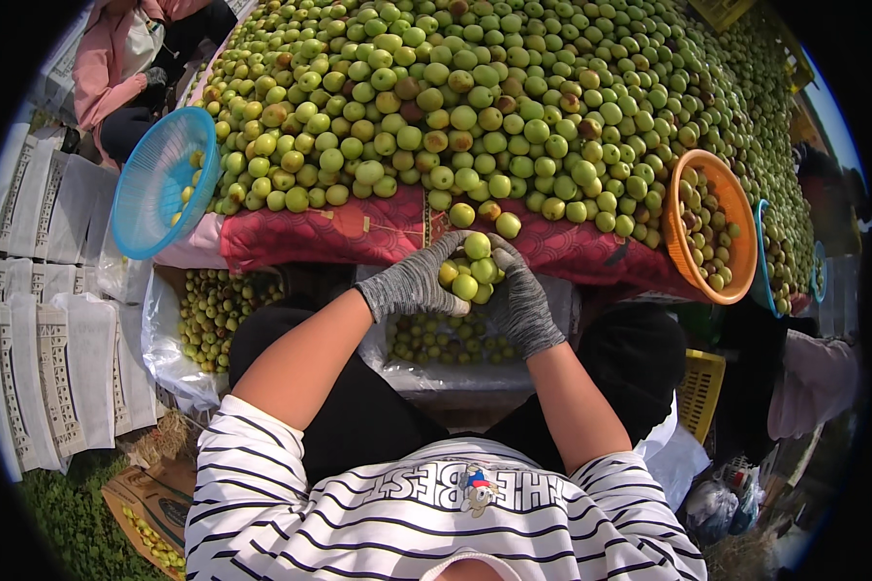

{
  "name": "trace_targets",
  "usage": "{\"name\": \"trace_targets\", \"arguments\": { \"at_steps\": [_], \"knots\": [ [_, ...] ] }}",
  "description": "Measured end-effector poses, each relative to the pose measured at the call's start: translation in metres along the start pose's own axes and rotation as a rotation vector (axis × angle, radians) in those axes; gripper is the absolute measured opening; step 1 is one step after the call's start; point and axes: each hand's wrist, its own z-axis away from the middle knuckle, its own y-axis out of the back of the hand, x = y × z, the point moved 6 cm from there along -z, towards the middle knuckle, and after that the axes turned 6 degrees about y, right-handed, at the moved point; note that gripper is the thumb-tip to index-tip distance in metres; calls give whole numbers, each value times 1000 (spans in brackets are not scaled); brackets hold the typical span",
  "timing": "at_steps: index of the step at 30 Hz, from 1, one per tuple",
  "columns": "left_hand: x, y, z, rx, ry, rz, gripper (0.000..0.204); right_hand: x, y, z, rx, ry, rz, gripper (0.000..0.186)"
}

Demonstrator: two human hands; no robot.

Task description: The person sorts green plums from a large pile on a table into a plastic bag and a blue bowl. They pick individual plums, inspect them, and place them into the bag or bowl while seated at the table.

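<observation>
Both my hands wear grey knit gloves and are cupped together above the near edge of a fruit pile. Between them they cradle several round green jujubes (pixel 477 247). My left hand (pixel 409 281) curls around the left side of the cluster, its thumb underneath. From the right, my right hand (pixel 525 302) closes against the same fruits. Just beyond the fingers, loose jujubes (pixel 462 215) lie on the red patterned cloth (pixel 329 232). Below my hands, between my knees, is a plastic-lined box (pixel 426 378) with more jujubes in it, partly hidden by my hands.
A big heap of green and brownish jujubes (pixel 475 116) spreads ahead. A blue basket (pixel 131 189) stands left, an orange basket (pixel 680 247) right. Another plastic-lined box (pixel 163 334) of jujubes is by my left knee. A yellow crate (pixel 700 392) sits right. A person in pink (pixel 107 73) is far left.
</observation>
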Motion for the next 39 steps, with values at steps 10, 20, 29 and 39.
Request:
{"name": "trace_targets", "arguments": {
  "at_steps": [10,20,29,39],
  "knots": [
    [11,19,18,-115,166,-349,66,-55,-41,8,-42,549,1294,24],
    [65,126,-22,1078,-280,-733,35,-76,-133,-105,134,538,2189,45],
    [62,107,-59,964,-106,-815,43,-87,-124,-109,-85,321,2199,49],
    [65,96,-29,687,-375,-364,49,-91,-116,-90,-227,366,1186,51]
  ]
}}
